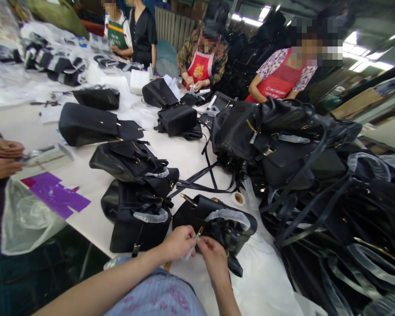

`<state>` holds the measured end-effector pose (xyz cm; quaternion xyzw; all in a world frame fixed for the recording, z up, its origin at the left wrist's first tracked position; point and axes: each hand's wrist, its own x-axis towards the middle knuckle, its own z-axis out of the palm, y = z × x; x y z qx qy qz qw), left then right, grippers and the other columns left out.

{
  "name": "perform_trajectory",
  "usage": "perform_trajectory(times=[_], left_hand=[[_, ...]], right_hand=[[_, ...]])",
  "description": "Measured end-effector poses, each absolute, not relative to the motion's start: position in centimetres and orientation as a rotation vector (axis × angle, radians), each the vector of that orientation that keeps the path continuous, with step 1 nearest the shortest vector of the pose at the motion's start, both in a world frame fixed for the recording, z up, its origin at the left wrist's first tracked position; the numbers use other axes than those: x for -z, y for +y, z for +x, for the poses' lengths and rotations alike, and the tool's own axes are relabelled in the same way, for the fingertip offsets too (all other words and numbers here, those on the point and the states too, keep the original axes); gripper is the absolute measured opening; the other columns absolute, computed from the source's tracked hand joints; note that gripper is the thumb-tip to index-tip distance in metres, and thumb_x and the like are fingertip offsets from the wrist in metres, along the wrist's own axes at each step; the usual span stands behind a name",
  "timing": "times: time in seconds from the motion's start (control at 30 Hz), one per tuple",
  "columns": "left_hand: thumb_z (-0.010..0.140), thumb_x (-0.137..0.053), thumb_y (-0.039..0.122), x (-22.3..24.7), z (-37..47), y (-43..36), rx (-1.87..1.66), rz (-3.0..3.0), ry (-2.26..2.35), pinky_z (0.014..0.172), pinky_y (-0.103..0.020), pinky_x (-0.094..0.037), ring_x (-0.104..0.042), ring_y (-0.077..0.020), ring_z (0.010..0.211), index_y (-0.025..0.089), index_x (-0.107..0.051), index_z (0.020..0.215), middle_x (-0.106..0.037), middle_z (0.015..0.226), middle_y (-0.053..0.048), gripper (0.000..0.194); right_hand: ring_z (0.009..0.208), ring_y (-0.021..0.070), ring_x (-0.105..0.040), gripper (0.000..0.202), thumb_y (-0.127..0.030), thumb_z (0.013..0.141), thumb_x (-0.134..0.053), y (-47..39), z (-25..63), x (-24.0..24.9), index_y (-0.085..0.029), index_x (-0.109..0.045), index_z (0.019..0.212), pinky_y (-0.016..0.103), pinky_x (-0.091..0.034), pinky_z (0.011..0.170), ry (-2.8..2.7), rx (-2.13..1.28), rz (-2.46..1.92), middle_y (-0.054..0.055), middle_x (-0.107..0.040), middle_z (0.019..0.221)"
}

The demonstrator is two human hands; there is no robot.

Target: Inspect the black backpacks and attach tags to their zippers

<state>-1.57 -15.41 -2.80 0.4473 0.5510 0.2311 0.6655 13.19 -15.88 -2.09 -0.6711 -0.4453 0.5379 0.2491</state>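
A black bag (pixel 181 215) lies on the table right in front of me, its handle wrapped in clear plastic film (pixel 230 216). At its near edge, my left hand (pixel 181 242) is closed in a pinch on a thin whitish strip of plastic film (pixel 190 253). Close against it, my right hand (pixel 213 253) is also pinched, beside a gold zipper pull (pixel 200 230). Whether its fingertips hold the film or the pull is hidden. More black bags (pixel 128 237) rest just left of my hands.
A large pile of black bags (pixel 237 131) with long straps rises on the right. A small round tape roll (pixel 238 199) sits behind my bag. Purple sheets (pixel 57 193) lie at the left edge near another person's hands (pixel 5 156). Several co-workers stand across the white table (pixel 23 118).
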Motion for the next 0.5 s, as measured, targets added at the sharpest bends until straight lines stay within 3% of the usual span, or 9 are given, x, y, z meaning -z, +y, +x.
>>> perform_trajectory(times=[0.17,0.3,0.5], left_hand=[[0.076,-0.05,0.016,2.7,-1.3,-15.4,-0.572,0.924,1.237,0.046,-0.021,-0.037,-0.051,-0.0112,0.043,0.021,-0.042,0.092,-0.062,0.056,0.004,0.019],[0.074,-0.053,0.015,2.4,-1.3,-15.4,-0.599,0.868,1.198,0.045,-0.02,-0.038,-0.049,-0.0104,0.041,0.02,-0.041,0.093,-0.061,0.053,0.005,0.023],[0.073,-0.053,0.016,2.5,-1.2,-15.5,-0.587,0.921,1.224,0.046,-0.021,-0.038,-0.05,-0.0118,0.043,0.019,-0.043,0.095,-0.062,0.054,0.005,0.024]], right_hand=[[0.052,0.015,-0.046,0.035,-0.05,0.057,-0.072,-15.6,13.8,2.9,-0.018,-0.061,0.06,0.028,-0.035,0.052,-1.13,-1.298,-1.963,-0.001,-0.055,0.05],[0.051,0.0115,-0.036,0.031,-0.043,0.055,-0.073,-15.7,13.9,3.0,-0.02,-0.055,0.048,0.027,-0.028,0.051,-1.136,-1.362,-1.904,-0.005,-0.044,0.047],[0.045,0.0086,-0.027,0.028,-0.046,0.063,-0.064,-16.7,13.6,2.2,-0.018,-0.063,0.062,0.025,-0.018,0.044,-0.972,-1.561,-1.847,-0.006,-0.039,0.05]])
